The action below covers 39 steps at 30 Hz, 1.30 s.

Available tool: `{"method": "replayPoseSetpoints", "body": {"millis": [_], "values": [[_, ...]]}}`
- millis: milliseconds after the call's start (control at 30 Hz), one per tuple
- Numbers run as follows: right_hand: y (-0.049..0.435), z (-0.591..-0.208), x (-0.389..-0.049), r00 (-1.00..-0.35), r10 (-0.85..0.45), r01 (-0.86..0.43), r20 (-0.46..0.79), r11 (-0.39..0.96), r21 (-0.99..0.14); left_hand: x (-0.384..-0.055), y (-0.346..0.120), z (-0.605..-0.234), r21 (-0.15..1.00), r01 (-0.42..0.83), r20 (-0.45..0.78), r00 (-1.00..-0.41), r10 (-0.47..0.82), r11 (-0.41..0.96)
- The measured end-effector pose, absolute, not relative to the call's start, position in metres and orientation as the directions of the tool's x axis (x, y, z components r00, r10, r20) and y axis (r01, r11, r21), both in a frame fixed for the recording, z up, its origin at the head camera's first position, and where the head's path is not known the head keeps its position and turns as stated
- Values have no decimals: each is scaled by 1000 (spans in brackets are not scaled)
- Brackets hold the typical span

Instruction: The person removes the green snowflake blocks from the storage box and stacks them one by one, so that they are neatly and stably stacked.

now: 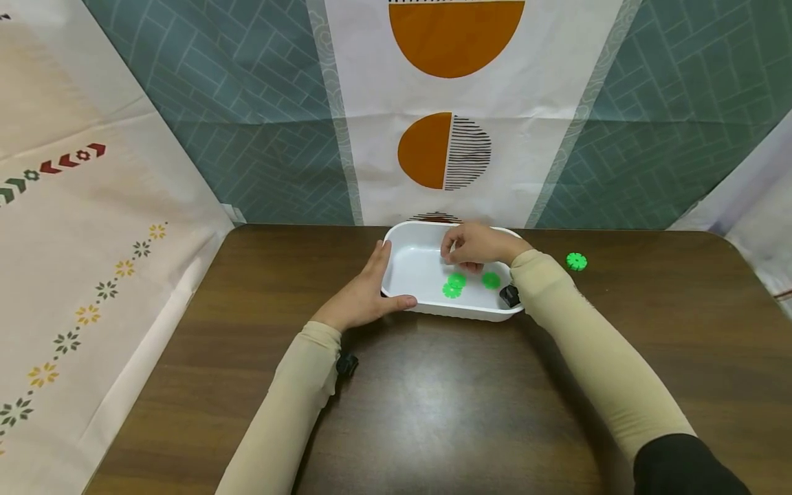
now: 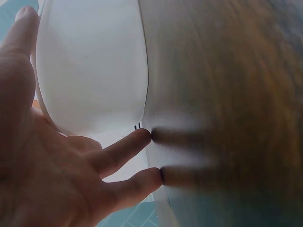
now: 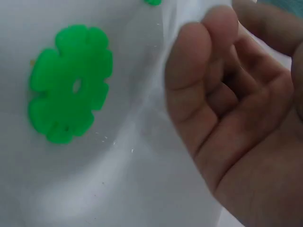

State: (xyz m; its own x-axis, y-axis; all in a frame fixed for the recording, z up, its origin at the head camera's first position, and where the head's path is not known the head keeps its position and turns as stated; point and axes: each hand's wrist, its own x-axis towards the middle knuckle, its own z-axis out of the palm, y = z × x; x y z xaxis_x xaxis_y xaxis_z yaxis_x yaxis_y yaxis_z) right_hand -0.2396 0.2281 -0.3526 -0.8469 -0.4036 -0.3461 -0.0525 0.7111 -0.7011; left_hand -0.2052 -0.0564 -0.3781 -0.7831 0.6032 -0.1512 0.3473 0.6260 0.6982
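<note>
A white rectangular tray (image 1: 411,271) sits at the table's back edge. My left hand (image 1: 365,295) rests against its left end, thumb along the front rim, fingers straight; in the left wrist view two fingertips (image 2: 142,136) touch the table. Over the tray's inside, my right hand (image 1: 479,244) has its fingers curled; cannot tell whether it pinches anything. Under it lie green flower-shaped plastic discs: one disc (image 1: 491,280) apart on the right, and two overlapping, the nearer disc (image 1: 452,290) by the front wall. The right wrist view shows a notched disc (image 3: 90,61) with a centre hole.
Another green disc (image 1: 577,261) lies on the brown wooden table (image 1: 433,385), right of the tray. Patterned cloth (image 1: 260,137) hangs just behind the table, and a white printed cloth (image 1: 105,275) borders its left side. A small black device (image 1: 347,364) is at the left wrist.
</note>
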Motion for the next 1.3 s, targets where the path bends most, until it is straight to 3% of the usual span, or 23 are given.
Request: {"method": "replayPoseSetpoints", "body": {"millis": [333,800,1100,1300], "values": [[230,-355,-236,-723,-367,0,-585,847,-531,-206,-56,-378,705,356,-133,-783,607,613],[230,-357,-239,-807,-349,-70,-477,857,-510,-206,-57,-376,697,347,-143,-791,595,628],[239,-357,-233,-763,-326,15,-558,854,-520,-205,-54,-378,704,350,-144,-781,607,618],[235,-361,-233,-774,-337,-21,-536,860,-510,-205,-55,-377,699,346,-149,-786,600,626]]}}
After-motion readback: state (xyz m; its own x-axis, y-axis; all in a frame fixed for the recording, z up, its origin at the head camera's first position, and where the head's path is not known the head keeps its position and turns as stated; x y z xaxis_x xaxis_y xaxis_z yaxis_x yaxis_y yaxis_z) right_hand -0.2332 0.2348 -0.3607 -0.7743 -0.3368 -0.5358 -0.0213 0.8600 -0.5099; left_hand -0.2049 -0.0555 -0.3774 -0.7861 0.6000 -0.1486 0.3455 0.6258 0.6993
